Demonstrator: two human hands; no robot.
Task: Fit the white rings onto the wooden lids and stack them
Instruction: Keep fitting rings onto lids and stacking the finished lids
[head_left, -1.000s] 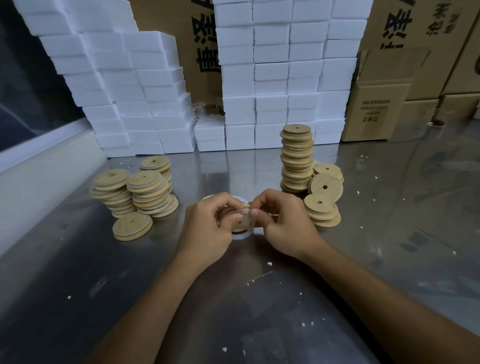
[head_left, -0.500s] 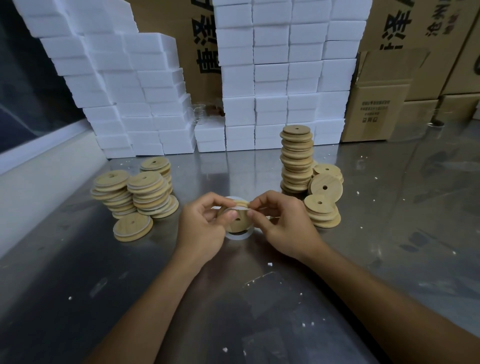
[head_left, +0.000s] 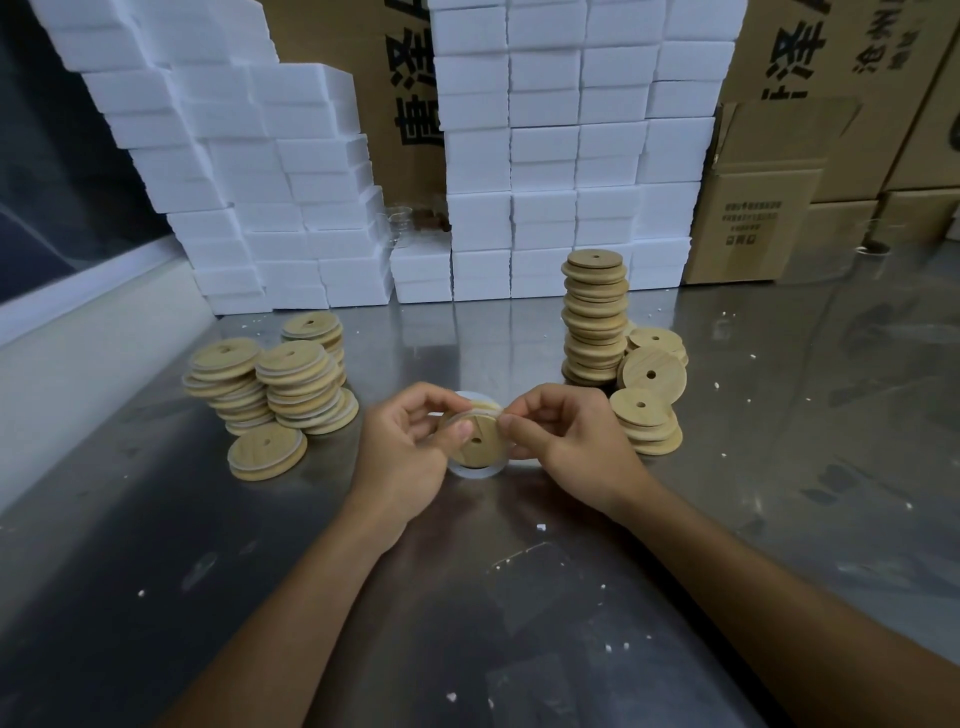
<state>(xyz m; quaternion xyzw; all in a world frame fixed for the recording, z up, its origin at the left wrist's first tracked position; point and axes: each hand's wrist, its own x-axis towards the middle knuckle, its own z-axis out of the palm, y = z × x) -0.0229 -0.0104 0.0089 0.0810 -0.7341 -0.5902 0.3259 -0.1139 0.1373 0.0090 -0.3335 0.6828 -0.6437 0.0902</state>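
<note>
A round wooden lid (head_left: 480, 439) with a centre hole is held upright between both hands above the steel table. My left hand (head_left: 402, 452) pinches its left edge, thumb on the face. My right hand (head_left: 566, 444) pinches the top right edge, where a thin white ring (head_left: 467, 411) lies along the rim. A pile of white rings (head_left: 474, 472) lies on the table just below the lid. Ringed lids are stacked at the left (head_left: 298, 379), with one lone lid (head_left: 266, 451) in front. Plain lids stand in a tall stack (head_left: 596, 317) and lower piles (head_left: 645, 426) at the right.
White foam blocks (head_left: 545, 156) are piled along the back, with cardboard boxes (head_left: 763, 197) behind and to the right. A white ledge (head_left: 67, 343) borders the table on the left. Small white crumbs dot the steel table (head_left: 467, 597).
The lid has turned to face me more fully, and the ring has been worked round its upper rim. Both hands stay in about the same place.
</note>
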